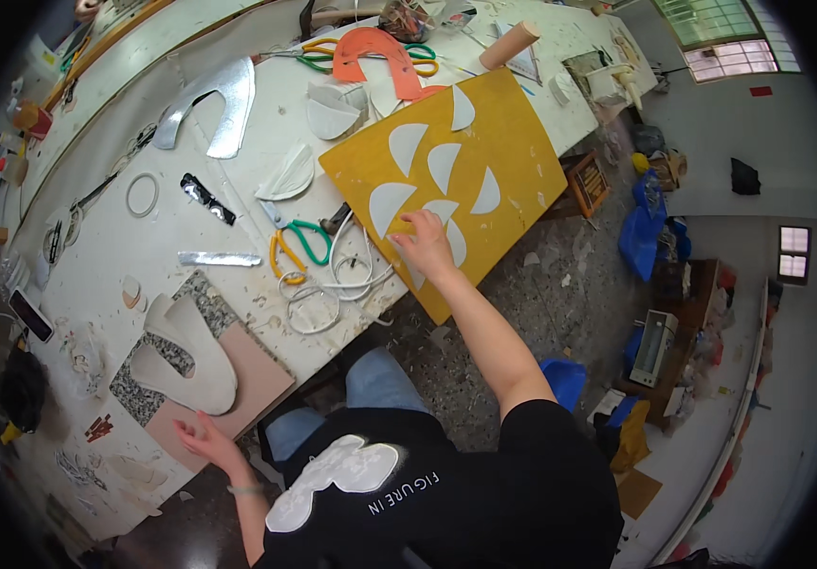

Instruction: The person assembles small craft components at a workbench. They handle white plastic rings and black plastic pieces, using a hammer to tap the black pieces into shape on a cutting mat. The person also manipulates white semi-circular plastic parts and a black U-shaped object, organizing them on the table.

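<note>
My right hand (pixel 424 244) reaches over a mustard-yellow board (pixel 513 123) at the table's edge. Its fingers are bent, with a gap between thumb and fingertips, and nothing shows between them. Several white half-moon pieces (pixel 391 206) lie on the board, some partly covered by this hand. My left hand (pixel 207 442) is open, fingers apart, beside a pinkish board (pixel 255 365). A cream U-shaped piece (pixel 207 365), made of soft-looking sheet, rests across that board and a speckled stone slab (pixel 202 287). Its rounded end lies nearest the left hand.
Green-and-orange-handled scissors (pixel 300 248) and a coiled white cable (pixel 356 275) lie between the boards. Farther off are a silver U-shaped piece (pixel 233 104), an orange U-shaped template (pixel 371 47) and a pinkish cylinder (pixel 510 45). A phone (pixel 31 315) lies at left.
</note>
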The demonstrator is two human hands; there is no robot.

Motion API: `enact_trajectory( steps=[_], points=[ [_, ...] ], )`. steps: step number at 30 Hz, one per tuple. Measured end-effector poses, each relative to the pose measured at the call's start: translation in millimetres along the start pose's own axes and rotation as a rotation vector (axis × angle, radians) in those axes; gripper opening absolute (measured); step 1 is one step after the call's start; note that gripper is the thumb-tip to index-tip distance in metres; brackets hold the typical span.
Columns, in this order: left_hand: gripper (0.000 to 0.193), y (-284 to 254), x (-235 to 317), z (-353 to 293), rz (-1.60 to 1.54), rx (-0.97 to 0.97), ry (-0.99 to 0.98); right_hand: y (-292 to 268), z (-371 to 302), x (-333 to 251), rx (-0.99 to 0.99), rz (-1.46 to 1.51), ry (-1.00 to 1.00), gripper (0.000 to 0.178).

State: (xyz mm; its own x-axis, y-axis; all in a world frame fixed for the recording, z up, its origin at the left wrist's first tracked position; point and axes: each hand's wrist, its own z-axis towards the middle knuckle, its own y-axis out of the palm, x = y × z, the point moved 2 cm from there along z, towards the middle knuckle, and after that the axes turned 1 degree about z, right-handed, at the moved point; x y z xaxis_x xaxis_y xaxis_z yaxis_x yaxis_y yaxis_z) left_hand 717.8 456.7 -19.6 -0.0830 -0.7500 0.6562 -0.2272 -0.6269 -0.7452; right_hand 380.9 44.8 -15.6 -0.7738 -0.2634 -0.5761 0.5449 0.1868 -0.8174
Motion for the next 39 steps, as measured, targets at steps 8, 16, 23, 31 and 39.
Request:
enact_trajectory(
  steps=[8, 16, 23, 31, 39],
  points=[
    [0.055, 155.6, -60.9, -142.6, 0.437, -1.512, 0.177, -33.4, 74.2, 29.2, -0.053, 0.094, -0.412, 0.035],
    [0.090, 280.4, -311.2, -224.4, 0.805, -1.933, -0.049, -29.9, 101.7, 3.5, -0.463, -0.190, -0.701, 0.039],
    [0.090, 276.4, -378.9, -205.5, 0.408, -1.757, -0.037, 2.3, 114.0, -39.1, -0.791, -0.547, -0.755, 0.041],
    [0.080, 275.2, -306.4, -153.8, 0.369, -1.588, 0.006, 11.1, 120.7, -36.5, -0.898, -0.709, -0.847, 0.032],
    [0.071, 267.1, -250.8, -94.9, 0.314, -1.475, 0.203, -34.4, 109.2, -3.2, -0.448, -0.403, -0.580, 0.028]
  ],
)
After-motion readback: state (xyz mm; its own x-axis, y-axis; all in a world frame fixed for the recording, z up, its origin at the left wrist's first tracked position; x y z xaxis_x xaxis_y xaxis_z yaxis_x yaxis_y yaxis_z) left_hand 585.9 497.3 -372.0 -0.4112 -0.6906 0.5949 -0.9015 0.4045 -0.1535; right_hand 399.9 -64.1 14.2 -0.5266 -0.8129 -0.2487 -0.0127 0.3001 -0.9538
